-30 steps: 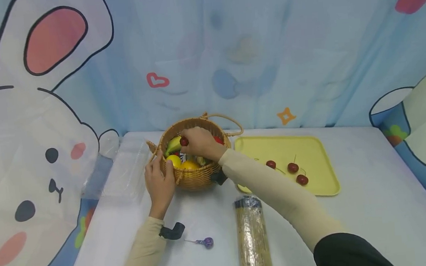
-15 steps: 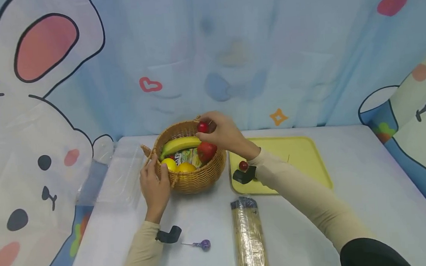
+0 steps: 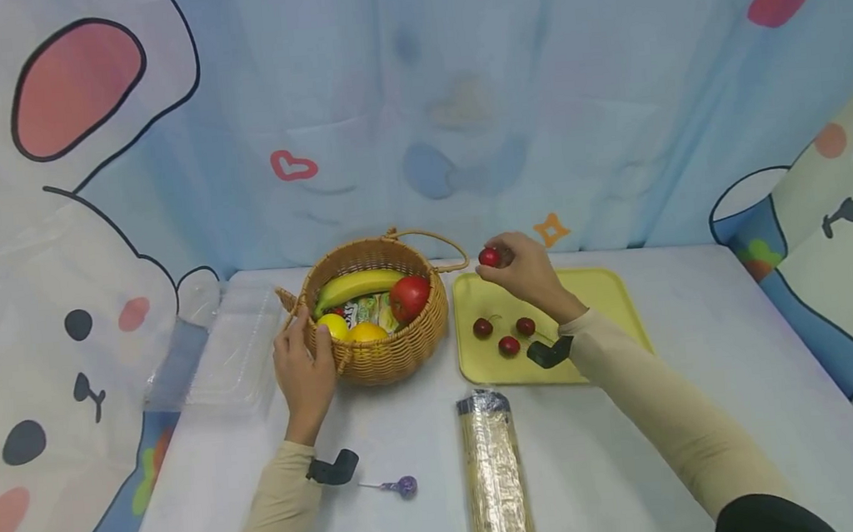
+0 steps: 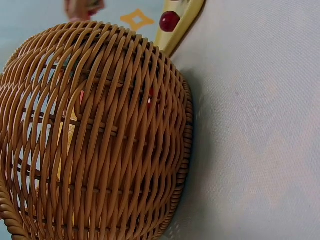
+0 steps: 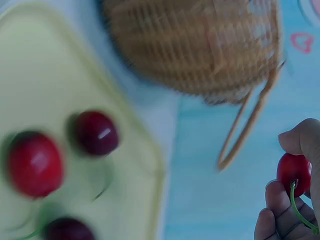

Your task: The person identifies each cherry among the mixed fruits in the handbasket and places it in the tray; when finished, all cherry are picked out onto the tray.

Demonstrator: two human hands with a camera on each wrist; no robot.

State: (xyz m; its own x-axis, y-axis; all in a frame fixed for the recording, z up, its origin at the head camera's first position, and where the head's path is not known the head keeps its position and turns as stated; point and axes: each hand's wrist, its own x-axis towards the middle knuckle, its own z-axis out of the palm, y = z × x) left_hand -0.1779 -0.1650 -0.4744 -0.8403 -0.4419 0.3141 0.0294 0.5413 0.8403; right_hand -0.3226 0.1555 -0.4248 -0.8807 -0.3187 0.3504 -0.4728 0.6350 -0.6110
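In the head view my left hand (image 3: 305, 384) rests against the left side of a wicker basket (image 3: 389, 361), its fingertips at the rim. A banana (image 3: 356, 288), a red apple (image 3: 410, 298), a yellow lemon (image 3: 335, 327), an orange fruit (image 3: 367, 332) and small snack packets (image 3: 370, 309) lie inside the basket. My right hand (image 3: 532, 274) pinches a red cherry (image 3: 489, 258) above the back of a yellow tray (image 3: 610, 302); the right wrist view shows the cherry's green stem (image 5: 296, 207). Several cherries are on the tray, among them one dark cherry (image 3: 509, 345).
A purple-wrapped lollipop (image 3: 406, 487) and a plastic-wrapped bundle of thin sticks (image 3: 496, 478) lie on the white table near the front. Clear plastic packaging (image 3: 233, 344) sits left of the basket. A patterned curtain (image 3: 353, 96) hangs behind the table.
My right hand has moved right, out of the basket to above the tray, with the cherry between its fingers. My left hand stays at the basket's side.
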